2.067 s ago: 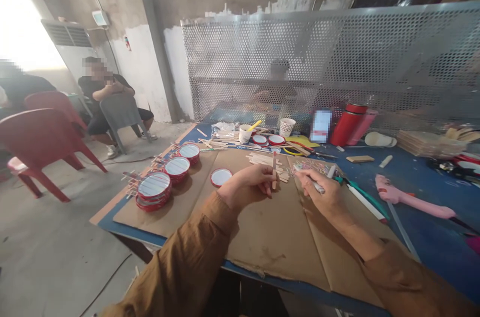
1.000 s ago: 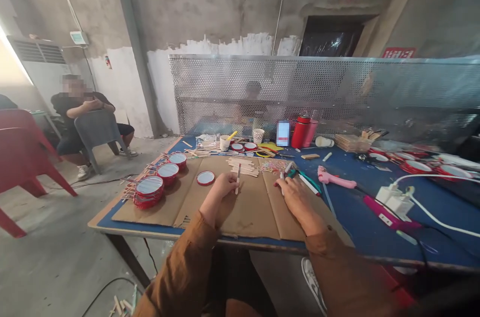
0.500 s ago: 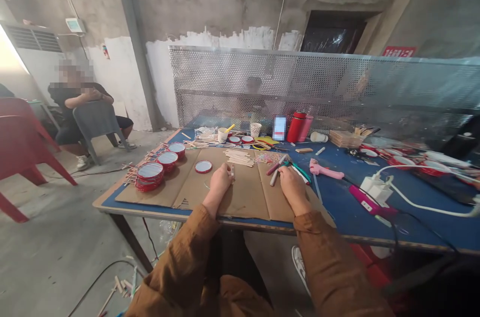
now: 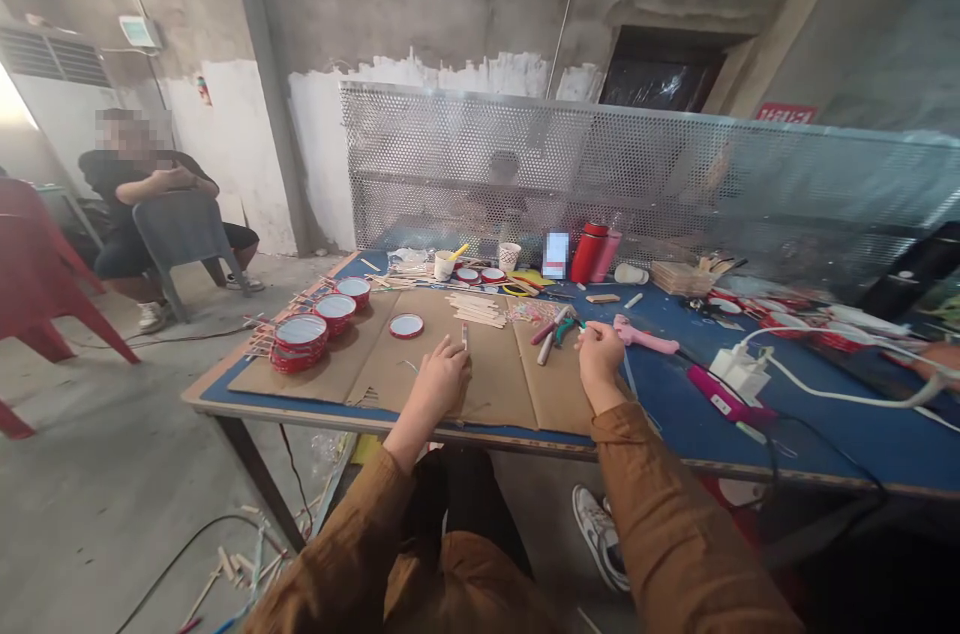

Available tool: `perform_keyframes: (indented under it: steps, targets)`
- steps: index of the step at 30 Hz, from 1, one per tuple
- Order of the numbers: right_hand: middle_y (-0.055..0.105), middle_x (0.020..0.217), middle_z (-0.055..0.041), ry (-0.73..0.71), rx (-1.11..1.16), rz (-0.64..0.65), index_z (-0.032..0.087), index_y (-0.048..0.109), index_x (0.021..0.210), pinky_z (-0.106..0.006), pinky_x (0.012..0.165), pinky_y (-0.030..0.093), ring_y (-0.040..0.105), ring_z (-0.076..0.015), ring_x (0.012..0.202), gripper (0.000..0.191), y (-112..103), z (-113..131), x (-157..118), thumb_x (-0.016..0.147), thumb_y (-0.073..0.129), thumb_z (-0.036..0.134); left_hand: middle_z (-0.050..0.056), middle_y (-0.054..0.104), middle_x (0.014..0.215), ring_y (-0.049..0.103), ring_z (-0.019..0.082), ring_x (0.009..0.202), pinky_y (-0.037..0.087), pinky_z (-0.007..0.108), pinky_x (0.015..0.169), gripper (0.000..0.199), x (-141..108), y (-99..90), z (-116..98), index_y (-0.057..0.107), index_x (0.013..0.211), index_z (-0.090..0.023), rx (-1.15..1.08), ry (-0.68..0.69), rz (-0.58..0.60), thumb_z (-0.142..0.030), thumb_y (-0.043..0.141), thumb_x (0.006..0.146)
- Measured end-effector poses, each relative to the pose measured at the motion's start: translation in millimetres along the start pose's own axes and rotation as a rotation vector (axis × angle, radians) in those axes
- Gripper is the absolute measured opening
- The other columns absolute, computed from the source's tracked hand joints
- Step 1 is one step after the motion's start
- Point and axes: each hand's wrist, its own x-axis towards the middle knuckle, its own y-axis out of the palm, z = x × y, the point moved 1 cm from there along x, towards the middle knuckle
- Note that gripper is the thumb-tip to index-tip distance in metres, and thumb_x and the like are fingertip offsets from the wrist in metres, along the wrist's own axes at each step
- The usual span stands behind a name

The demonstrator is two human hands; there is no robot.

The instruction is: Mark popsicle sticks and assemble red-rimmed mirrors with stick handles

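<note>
Near the middle of the frame, the left hand (image 4: 444,378) lies low over a cardboard sheet (image 4: 502,394), its fingers bent and close together. A wooden craft stick (image 4: 464,338) juts up beside its fingertips; whether they pinch it or only touch it, I cannot tell. Right of centre, the right hand (image 4: 602,354) has its fingers drawn in, near a green-handled tool (image 4: 564,330); what, if anything, it grips is unclear. Pen-like pieces (image 4: 546,348) lie just left of that hand, and a pink glue gun (image 4: 649,338) lies just to its right on the blue counter (image 4: 667,414).

Above the left hand, loose craft sticks (image 4: 476,310) lie in a pile beside small coloured bits (image 4: 534,311). A single red-rimmed white disc (image 4: 406,326) lies flat to the left, apart from a diagonal row of red-rimmed rounds (image 4: 299,339), with thin sticks poking out on their left. Along the counter's far edge are paper cups (image 4: 509,257), a phone (image 4: 555,259) and a red bottle (image 4: 589,254), before a perforated metal screen (image 4: 420,144). A person (image 4: 161,182) sits at the upper left.
</note>
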Motion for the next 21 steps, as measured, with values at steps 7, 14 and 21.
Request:
perform_keyframes:
  steps: [7, 14, 21]
  targets:
    - [0.065, 0.069, -0.0071, 0.077, 0.060, -0.211, 0.011, 0.061, 0.099, -0.026, 0.055, 0.045, 0.058, -0.0151, 0.053, 0.036, -12.1, -5.1, 19.7, 0.080, 0.035, 0.027, 0.006, 0.055, 0.131, 0.036, 0.030, 0.132, 0.034, 0.046, 0.099, 0.034, -8.9, -1.2, -9.0, 0.059, 0.113, -0.026, 0.135, -0.014, 0.042, -0.044, 0.054, 0.085]
    - [0.065, 0.077, -0.0078, 0.024, -0.032, -0.163, 0.014, 0.060, 0.101, -0.029, 0.063, 0.042, 0.057, -0.0181, 0.065, 0.034, -17.4, -8.6, 34.5, 0.083, 0.035, 0.030, 0.007, 0.052, 0.134, 0.033, 0.032, 0.134, 0.033, 0.048, 0.098, 0.044, -12.0, -5.7, -12.8, 0.057, 0.119, -0.026, 0.156, -0.028, 0.036, -0.052, 0.052, 0.084]
    - [0.068, 0.084, -0.0097, -0.105, -0.097, 0.031, 0.017, 0.064, 0.087, -0.031, 0.072, 0.041, 0.058, -0.0211, 0.078, 0.028, -7.9, 2.3, 25.9, 0.078, 0.044, 0.035, 0.006, 0.044, 0.141, 0.021, 0.033, 0.139, 0.028, 0.047, 0.103, 0.055, -12.5, -4.4, -12.5, 0.051, 0.129, -0.029, 0.165, -0.029, 0.000, -0.057, 0.051, 0.082]
